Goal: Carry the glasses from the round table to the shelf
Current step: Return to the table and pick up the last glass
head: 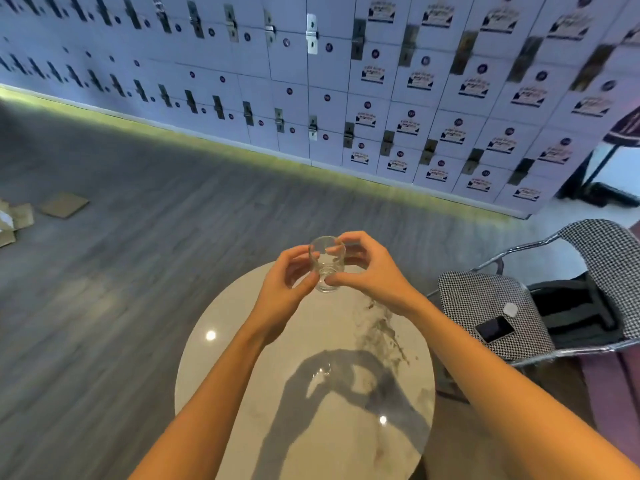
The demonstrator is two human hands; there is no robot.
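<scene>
A small clear drinking glass (326, 265) is held upright in the air above the far edge of the round marble table (242, 393). My left hand (284, 282) grips its left side with thumb and fingers. From the right, my right hand (367, 271) clasps it, fingers over the rim and thumb near the base. The shadow of both arms and the glass falls on the tabletop. No shelf is in view.
A wall of white lockers (346, 98) runs across the back. A houndstooth chair (502, 313) with a phone (494, 328) on its seat stands right of the table. Cardboard pieces (64, 204) lie on the grey wooden floor at far left.
</scene>
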